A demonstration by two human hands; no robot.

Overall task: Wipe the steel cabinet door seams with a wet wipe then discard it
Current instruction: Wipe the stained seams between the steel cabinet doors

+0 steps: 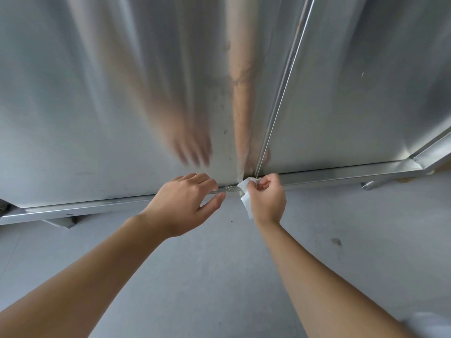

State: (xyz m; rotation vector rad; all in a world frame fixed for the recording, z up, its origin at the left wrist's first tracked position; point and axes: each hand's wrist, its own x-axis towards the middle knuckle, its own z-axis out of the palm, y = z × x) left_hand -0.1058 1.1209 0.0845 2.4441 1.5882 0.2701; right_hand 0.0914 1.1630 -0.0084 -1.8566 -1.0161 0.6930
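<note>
Head view, looking down at the foot of a steel cabinet: two doors are meeting at a narrow vertical seam (280,98) that is running from upper right down to the centre. The left door (97,93) is filling most of the far side; the right door (353,93) is sitting to the right of the seam. A bottom rail (341,170) is running left to right under both doors, just above a grey floor (219,276). The right hand (267,201) is pinching a white wet wipe (245,191), fingers curling round it, and is pressing the bunched top of it against the spot where the seam is meeting the rail. A loose tail of the wipe is hanging below, on the left side of that hand. The left hand (185,206) is lying spread and relaxed, gripping nothing, fingertips touching the lower edge of the left door just left of the wipe, thumb sticking out beneath the rail. Both forearms are reaching in from the near edge. Blurred reflections of hands and arms are showing in the left door. Grey smudges (224,93) are marking that door near the seam. A steel foot (61,222) is propping the rail at far left. A dark spot (336,241) is sitting on the floor to the right.
</note>
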